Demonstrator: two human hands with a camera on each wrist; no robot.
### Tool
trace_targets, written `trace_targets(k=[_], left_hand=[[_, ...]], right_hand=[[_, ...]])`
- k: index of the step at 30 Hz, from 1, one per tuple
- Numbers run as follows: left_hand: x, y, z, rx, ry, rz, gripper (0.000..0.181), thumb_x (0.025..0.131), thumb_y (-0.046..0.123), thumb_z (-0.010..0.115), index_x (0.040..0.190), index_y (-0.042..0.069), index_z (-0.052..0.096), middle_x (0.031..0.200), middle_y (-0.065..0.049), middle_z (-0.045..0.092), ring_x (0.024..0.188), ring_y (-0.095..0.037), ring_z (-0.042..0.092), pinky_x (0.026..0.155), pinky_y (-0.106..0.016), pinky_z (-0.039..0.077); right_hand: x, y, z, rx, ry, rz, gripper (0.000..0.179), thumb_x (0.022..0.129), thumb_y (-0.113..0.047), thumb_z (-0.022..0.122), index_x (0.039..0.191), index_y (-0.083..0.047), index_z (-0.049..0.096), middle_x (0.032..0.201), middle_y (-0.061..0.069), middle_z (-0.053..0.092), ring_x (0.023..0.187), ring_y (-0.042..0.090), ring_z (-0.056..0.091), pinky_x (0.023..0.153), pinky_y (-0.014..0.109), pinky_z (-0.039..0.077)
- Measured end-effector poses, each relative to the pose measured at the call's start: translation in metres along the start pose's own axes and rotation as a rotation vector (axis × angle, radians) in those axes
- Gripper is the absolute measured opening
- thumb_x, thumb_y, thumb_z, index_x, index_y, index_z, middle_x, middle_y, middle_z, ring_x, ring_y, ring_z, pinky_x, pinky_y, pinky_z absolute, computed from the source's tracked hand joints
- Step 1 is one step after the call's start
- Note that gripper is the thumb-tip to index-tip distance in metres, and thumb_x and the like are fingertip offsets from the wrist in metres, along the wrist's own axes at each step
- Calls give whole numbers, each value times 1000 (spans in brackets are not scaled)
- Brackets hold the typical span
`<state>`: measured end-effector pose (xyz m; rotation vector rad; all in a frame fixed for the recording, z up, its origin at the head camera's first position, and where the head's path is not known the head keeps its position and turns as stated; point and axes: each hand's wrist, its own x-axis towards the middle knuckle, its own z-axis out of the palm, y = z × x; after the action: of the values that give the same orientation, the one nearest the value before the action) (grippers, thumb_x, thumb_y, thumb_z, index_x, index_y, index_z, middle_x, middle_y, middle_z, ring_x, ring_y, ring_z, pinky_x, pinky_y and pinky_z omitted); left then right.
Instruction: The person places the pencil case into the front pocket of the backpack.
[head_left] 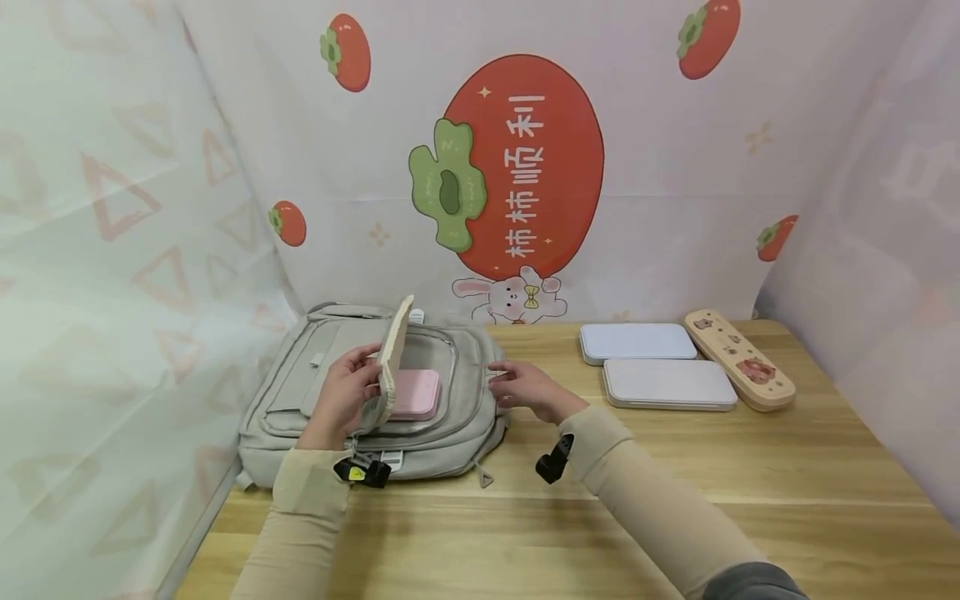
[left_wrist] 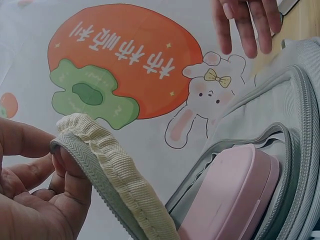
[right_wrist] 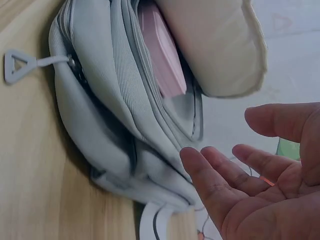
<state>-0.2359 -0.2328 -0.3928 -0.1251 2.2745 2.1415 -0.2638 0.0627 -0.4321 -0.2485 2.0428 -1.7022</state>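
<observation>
A grey backpack [head_left: 465,400] lies flat on the table with its front pocket unzipped. My left hand [head_left: 347,392] pinches the edge of the pocket flap [head_left: 393,350] between thumb and fingers and holds it raised; its cream lining edge [left_wrist: 120,170] shows in the left wrist view. Inside the pocket lies a pink case [head_left: 416,393], partly covered by the flap in the head view. My right hand [head_left: 534,389] is beside the bag's right end, fingers loosely bent and holding nothing. In the right wrist view its palm and fingers [right_wrist: 230,175] are spread apart from the flap.
To the right on the wooden table [head_left: 480,542] are a light blue case [head_left: 637,342], a white case [head_left: 670,383] and a beige case with bear pictures [head_left: 738,358]. A printed cloth [head_left: 675,208] hangs behind. A triangular zipper pull [head_left: 483,477] hangs at the bag's near side.
</observation>
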Motion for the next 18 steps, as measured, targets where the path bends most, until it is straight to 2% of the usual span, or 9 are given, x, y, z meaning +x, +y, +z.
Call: trace_targets(k=[7,18], left_hand=[[-2,0,0,20,-1,-9,44,109,2,44,152,-6,41,106,-6,52,85,-10,59,69,-24,51],[-1,-1,3,18,5,-14,44,109,2,45,152,-6,41,105,-5,52,85,-9,59,69,-24,52]], right_hand=[[-12,5,-26,24,2,6,54,106,-1,51,156,8,33,148,34,46,137,45,46,106,51,47],[-36,25,-74,11,49,31,56,109,-8,50,157,8,29,153,37,37,140,50,39,107,53,45]])
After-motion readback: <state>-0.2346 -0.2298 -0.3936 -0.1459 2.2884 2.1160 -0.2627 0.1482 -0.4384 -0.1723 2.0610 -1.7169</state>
